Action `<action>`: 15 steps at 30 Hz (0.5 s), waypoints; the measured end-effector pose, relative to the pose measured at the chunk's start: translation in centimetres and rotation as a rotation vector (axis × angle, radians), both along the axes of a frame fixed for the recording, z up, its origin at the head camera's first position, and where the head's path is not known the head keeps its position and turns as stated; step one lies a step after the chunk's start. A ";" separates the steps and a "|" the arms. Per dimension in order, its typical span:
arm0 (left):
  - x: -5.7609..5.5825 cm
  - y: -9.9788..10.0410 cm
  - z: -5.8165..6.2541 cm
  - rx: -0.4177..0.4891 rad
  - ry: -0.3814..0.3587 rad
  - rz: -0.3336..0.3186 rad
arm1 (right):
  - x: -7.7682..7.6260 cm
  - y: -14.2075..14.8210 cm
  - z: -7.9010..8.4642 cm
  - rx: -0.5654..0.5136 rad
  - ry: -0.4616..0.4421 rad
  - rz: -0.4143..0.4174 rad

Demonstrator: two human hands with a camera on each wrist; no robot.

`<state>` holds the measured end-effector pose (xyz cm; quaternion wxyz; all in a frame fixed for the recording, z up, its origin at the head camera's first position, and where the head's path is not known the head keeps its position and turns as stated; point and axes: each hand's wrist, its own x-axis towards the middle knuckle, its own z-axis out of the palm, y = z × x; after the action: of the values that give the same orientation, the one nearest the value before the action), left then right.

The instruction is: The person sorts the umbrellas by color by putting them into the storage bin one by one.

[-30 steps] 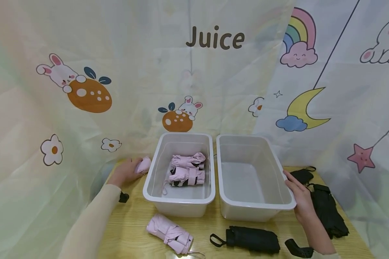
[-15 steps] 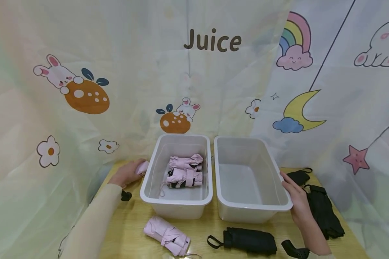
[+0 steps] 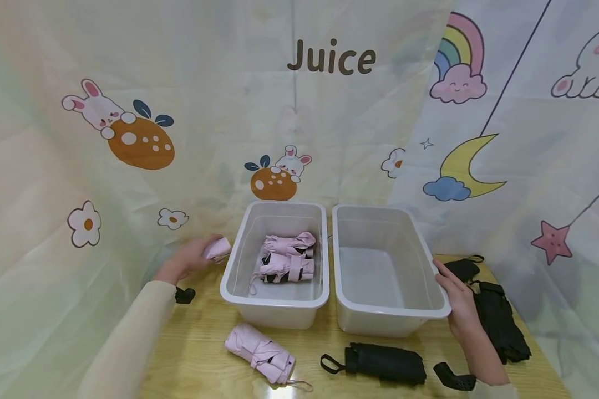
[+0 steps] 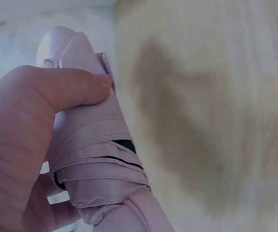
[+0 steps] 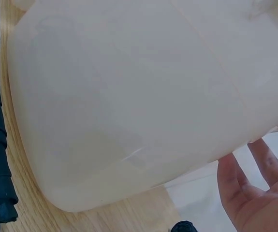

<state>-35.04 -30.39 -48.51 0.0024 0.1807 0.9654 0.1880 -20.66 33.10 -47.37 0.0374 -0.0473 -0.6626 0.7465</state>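
Observation:
My left hand [image 3: 192,257] grips a folded pink umbrella [image 3: 217,249] just left of the left bin. In the left wrist view the thumb lies across the umbrella's wrapped fabric, and a shadow falls on the table beside it. Two more pink umbrellas [image 3: 288,267] lie inside the left white bin [image 3: 279,316]. My right hand [image 3: 459,305] touches the outer right side of the right white bin [image 3: 374,327], its fingers extended near the rim. Nothing lies in that bin. In the right wrist view the fingers [image 5: 269,164] reach up to the bin's wall.
On the table [image 3: 199,349], in front of the bins, lie a pink umbrella [image 3: 260,354] and a black umbrella [image 3: 385,363] with a wrist loop. More black umbrellas [image 3: 501,321] lie along the right edge. A printed curtain [image 3: 204,138] hangs behind.
My left hand has lifted the pink umbrella a little and tilted it beside the left bin. The right hand stays at the right bin. The head view shifts slightly.

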 end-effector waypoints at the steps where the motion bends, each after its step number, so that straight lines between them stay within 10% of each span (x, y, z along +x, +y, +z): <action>1: 0.1 0.0 0.5 0.003 0.000 -0.008 | 0.0 0.0 0.0 -0.002 0.003 0.003; 15: 1.5 0.3 7.9 -0.055 0.065 -0.110 | 0.0 0.0 0.0 -0.025 0.006 0.004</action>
<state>-33.49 -30.08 -40.66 -0.0136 0.2391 0.9584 0.1553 -20.69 33.05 -47.40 0.0376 -0.0442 -0.6532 0.7550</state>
